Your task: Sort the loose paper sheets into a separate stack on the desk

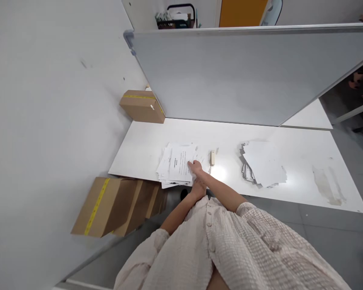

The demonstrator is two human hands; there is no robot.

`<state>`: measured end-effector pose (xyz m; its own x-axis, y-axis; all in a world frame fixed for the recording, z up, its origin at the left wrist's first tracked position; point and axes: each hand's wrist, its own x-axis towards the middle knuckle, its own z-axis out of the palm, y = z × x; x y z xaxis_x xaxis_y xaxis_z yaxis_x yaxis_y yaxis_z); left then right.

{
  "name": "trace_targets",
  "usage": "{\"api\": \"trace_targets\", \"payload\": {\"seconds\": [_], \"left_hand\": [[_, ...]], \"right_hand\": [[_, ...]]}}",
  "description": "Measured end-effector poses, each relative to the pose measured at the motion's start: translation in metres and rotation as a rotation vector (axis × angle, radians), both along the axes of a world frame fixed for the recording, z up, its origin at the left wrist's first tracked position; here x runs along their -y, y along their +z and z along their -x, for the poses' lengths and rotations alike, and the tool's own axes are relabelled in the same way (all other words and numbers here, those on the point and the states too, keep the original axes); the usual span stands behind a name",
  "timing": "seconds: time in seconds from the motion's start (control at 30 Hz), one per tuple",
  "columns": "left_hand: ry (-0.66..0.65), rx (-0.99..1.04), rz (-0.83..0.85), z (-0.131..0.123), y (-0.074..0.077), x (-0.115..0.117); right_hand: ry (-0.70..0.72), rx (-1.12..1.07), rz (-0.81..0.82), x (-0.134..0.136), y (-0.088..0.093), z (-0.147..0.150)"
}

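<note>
The right hand [195, 166] lies on the right edge of a loose stack of white printed paper sheets [176, 165], fingers bent onto the top sheet. Whether they pinch it or only press on it cannot be told. The stack sits on the near left part of a long white table [293, 189], its sheets fanned out unevenly.

The left hand [199, 189] is at the table's near edge, just under the right wrist and touching it. Its grip is hidden, so its state cannot be told.

Just right of the stack lies a small cream-coloured oblong object [212, 157] - too small to identify. Farther right, well apart, is a second, messier pile of blank white sheets [264, 164]. Brown cardboard boxes with yellow tape [109, 205] stand left of the table, with another brown cardboard box [141, 106] at the far left corner. A grey partition board [245, 76] runs along the far side.
</note>
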<state>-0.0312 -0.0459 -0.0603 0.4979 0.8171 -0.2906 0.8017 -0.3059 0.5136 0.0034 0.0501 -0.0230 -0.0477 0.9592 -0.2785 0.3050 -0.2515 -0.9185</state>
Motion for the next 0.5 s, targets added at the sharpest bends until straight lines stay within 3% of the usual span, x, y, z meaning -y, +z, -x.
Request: {"api": "trace_targets", "payload": {"seconds": [0.13, 0.23, 0.37, 0.43, 0.5], "left_hand": [[-0.021, -0.003, -0.011, -0.003, 0.001, 0.000], [-0.059, 0.022, -0.046, -0.006, 0.004, -0.003], [-0.100, 0.040, -0.100, -0.015, 0.007, -0.009], [-0.122, 0.041, -0.110, -0.022, 0.008, -0.011], [-0.143, 0.048, -0.117, -0.029, 0.009, -0.012]], "right_hand": [[0.010, 0.186, 0.080, 0.008, 0.000, -0.037], [-0.063, 0.325, 0.041, 0.016, 0.007, -0.107], [-0.305, 0.595, -0.008, 0.026, 0.016, -0.219], [-0.384, 0.713, -0.013, 0.031, 0.014, -0.258], [-0.373, 0.858, 0.003, 0.033, 0.007, -0.279]]}}
